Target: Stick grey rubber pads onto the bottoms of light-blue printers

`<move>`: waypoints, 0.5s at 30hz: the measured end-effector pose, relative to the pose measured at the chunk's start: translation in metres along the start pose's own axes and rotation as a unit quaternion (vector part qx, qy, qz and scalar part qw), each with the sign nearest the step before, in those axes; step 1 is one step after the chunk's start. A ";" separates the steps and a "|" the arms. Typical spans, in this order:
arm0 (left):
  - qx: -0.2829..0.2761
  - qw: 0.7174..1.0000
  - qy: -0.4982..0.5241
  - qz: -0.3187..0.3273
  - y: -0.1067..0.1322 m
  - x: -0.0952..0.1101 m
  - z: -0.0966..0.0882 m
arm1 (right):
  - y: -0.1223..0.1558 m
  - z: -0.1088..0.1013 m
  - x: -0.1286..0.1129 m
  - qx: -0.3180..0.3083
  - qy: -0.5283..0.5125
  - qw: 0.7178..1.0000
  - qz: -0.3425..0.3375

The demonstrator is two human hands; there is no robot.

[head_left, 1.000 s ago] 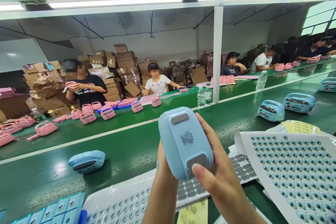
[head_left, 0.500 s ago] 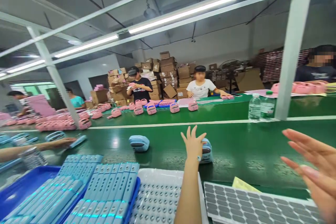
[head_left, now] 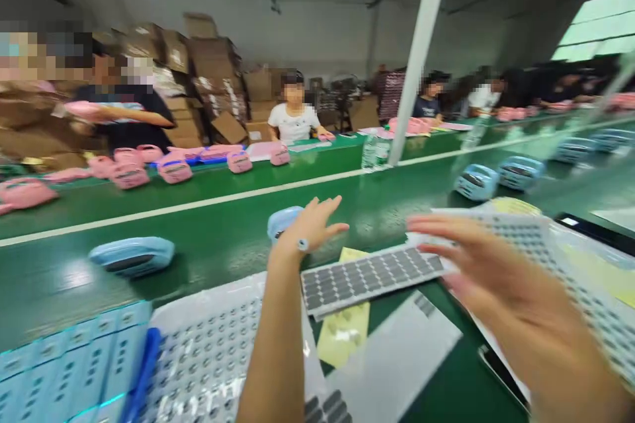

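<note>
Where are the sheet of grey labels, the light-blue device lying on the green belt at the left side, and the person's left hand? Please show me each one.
Grey label sheet [head_left: 372, 277]: head view, middle of the sheet.
Light-blue device [head_left: 131, 256]: head view, top of its shell.
Left hand [head_left: 310, 228]: head view, middle of the hand.

Motion blur covered the right hand [head_left: 501, 284], so contact between its fingers [head_left: 446, 228] and the dotted sticker sheet [head_left: 585, 297] could not be determined; the right edge also cut off that sheet. The left hand [head_left: 310, 228] hid part of the pale blue case [head_left: 284, 221]. The bottom edge cut off the left forearm [head_left: 272, 344] and the right forearm [head_left: 560, 370]. Printing on the yellow paper slip [head_left: 343, 334] was illegible.
</note>
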State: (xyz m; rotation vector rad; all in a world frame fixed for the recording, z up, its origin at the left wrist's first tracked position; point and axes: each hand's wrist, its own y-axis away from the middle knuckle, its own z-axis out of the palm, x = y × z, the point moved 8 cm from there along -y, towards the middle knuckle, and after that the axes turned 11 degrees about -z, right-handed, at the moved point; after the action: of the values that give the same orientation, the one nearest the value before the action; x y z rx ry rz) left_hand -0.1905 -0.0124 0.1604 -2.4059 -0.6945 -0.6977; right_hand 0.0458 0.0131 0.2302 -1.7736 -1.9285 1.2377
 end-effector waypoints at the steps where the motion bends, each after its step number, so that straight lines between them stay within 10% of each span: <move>1: 0.012 0.999 0.000 0.030 0.000 0.005 -0.004 | 0.006 0.022 0.008 -0.069 0.026 0.997 0.025; 4: 0.116 0.989 0.016 0.086 0.000 0.010 -0.027 | 0.043 0.069 0.050 -0.231 0.102 0.960 0.123; 8: 0.221 0.967 0.085 0.099 0.006 -0.004 -0.057 | 0.096 0.082 0.090 -0.239 0.171 0.937 0.188; 15: 0.391 0.903 0.148 0.097 0.053 -0.011 -0.101 | 0.120 0.115 0.066 -0.229 0.108 0.964 0.086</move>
State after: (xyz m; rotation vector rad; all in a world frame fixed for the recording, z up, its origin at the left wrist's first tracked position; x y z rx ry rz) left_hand -0.1999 -0.1160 0.2085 -1.5599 -0.4705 -0.5433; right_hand 0.0365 0.0139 0.0513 -2.2299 -2.0816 0.6292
